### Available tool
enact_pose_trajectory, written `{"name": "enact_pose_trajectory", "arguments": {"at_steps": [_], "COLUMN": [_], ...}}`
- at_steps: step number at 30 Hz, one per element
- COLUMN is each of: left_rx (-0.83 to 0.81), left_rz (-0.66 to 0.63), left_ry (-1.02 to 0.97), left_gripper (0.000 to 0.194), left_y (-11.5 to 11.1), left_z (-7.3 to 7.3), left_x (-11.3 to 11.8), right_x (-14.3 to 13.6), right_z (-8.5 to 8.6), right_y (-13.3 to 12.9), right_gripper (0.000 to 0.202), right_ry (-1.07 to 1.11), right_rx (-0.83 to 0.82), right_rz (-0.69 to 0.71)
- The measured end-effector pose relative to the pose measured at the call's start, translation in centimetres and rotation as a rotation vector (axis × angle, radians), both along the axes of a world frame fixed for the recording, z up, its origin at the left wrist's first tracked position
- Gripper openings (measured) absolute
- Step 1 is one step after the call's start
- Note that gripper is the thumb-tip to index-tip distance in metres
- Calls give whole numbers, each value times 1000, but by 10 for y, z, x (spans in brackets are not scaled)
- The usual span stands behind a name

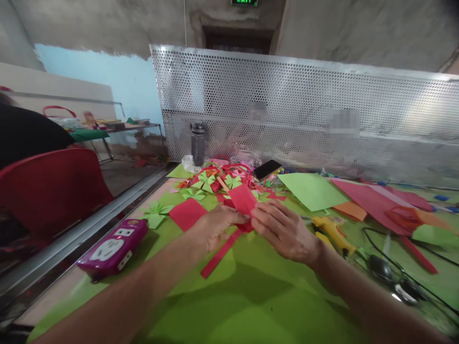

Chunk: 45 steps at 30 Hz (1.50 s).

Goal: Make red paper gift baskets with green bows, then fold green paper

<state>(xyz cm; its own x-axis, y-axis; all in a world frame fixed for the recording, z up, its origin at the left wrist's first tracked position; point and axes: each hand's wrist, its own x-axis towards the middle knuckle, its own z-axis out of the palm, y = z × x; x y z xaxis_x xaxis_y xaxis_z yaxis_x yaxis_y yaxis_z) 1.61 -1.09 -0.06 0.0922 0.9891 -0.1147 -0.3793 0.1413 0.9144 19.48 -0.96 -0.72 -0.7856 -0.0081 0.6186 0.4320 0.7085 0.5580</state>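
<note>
Between my two hands is a piece of red paper [242,198], its upper part tilted up above my fingertips. My left hand [218,224] pinches its lower left edge with thumb and fingers. From the other side my right hand [283,230] grips it, fingers folded together over the right edge. A narrow red paper strip [220,254] slants down toward me below the fingers; whether it joins the held paper is hidden. Another red paper sheet [187,213] lies just left of my left hand. Green paper flowers [205,182] are heaped beyond my hands.
A yellow glue gun [333,234] and a black cable [385,253] lie right of my right hand. At left stands a purple power strip [113,248]. Behind are a bottle [197,145], a phone [267,169] and a perforated metal panel [287,100]. A person [28,129] sits at far left.
</note>
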Motion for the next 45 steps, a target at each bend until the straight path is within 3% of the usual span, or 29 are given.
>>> {"name": "enact_pose_trajectory", "arguments": {"at_steps": [2, 5, 9, 13, 15, 19, 22, 26, 31, 40, 45], "left_rx": [-22, 58, 408, 780, 771, 596, 609, 713, 674, 613, 698], "left_rz": [-70, -68, -22, 207, 172, -96, -204, -257, -304, -505, -525], "left_ry": [109, 265, 620, 709, 630, 492, 537, 709, 660, 674, 753], "left_gripper": [11, 23, 27, 7, 14, 24, 22, 25, 19, 13, 16], "left_y": [1, 2, 0, 0, 1, 3, 2, 0, 2, 10, 9], "left_z": [-2, 2, 16, 26, 27, 23, 18, 15, 13, 14, 15], "left_x": [-3, -9, -18, -21, -21, -17, -15, -13, -13, -21, -20], "right_x": [0, 1, 2, 3, 2, 1, 0, -2, -3, -3, -3], "right_z": [0, 3, 9, 15, 18, 21, 21, 22, 25, 28, 31], "right_y": [1, 3, 3, 0, -3, -8, -10, -13, -19, -23, -26], "right_gripper": [17, 18, 16, 17, 17, 14, 13, 14, 16, 13, 14], "right_ry": [68, 199, 322, 369, 377, 378, 371, 362, 371, 361, 336], "right_rx": [-38, -117, -236, -349, -419, -584, -635, -657, -695, -795, -864], "right_rz": [-8, -47, -120, -130, -128, -107, -66, -47, -71, -86, -120]}}
